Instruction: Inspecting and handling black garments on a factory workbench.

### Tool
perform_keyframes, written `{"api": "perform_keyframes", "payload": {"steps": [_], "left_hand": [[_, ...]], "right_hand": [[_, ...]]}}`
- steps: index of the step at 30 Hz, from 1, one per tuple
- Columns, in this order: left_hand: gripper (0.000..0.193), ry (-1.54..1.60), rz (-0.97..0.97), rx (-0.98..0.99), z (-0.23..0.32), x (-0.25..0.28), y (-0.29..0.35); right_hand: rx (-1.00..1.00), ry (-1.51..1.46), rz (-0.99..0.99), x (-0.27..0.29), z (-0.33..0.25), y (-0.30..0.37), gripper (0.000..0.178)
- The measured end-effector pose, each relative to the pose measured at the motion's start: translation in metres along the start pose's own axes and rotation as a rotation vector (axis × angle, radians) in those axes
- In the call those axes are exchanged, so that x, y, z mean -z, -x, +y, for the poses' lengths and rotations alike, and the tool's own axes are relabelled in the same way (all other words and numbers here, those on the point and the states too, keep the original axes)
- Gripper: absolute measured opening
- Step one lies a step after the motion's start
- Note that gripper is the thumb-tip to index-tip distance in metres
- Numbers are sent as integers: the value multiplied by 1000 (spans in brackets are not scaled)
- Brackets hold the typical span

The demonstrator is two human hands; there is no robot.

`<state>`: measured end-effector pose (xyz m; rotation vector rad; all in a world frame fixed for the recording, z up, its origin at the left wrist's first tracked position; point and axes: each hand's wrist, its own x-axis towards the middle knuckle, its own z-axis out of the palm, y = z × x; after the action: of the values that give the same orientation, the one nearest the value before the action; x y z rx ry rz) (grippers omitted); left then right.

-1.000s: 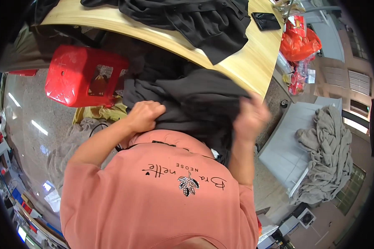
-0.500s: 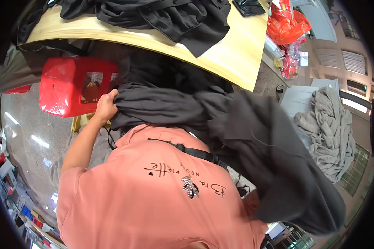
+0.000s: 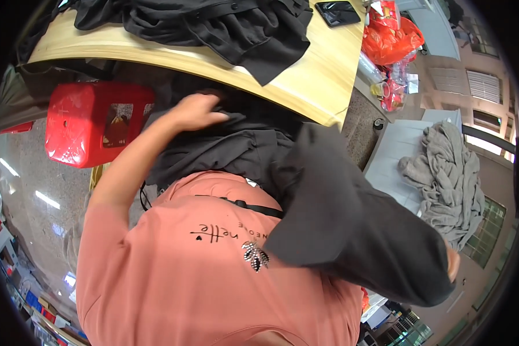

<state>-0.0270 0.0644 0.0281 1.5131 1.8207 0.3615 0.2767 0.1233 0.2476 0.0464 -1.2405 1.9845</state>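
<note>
A dark grey garment (image 3: 236, 150) lies bunched across my lap below the table edge, and a long part of it (image 3: 363, 225) stretches out to the right in front of my pink shirt. My left hand (image 3: 199, 112) reaches over the bunched cloth, thumb and fingers apart, its fingertips partly lost in shadow. Far to the right, my right hand (image 3: 452, 262) shows only as a strip of skin at the garment's end, where it grips the cloth; the rest of that hand and its forearm are covered by the fabric.
Dark clothing (image 3: 213, 29) and a black phone (image 3: 337, 14) lie on the wooden table (image 3: 311, 75). A red plastic stool (image 3: 69, 124) stands at left. On the right are a red bag (image 3: 392, 43) and a pale blue surface (image 3: 389, 164) with grey cloth (image 3: 450, 179).
My left hand has let go of the cloth's left edge and moved right and farther in over the bundle. The garment's right part has swung, and my right hand has come partly into sight.
</note>
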Motion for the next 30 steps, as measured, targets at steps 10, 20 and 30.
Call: {"api": "perform_keyframes", "payload": {"steps": [10,20,30], "left_hand": [[47,95,-107,-404,25,-78,7],[52,467,373,-243,8,-34,49],[17,983,843,-152,33,30,50]], "right_hand": [[-124,306,360,29,56,-5,11],[-675,370,398,78,136,11,18],[115,1536,-3,48,120,4,46]]}}
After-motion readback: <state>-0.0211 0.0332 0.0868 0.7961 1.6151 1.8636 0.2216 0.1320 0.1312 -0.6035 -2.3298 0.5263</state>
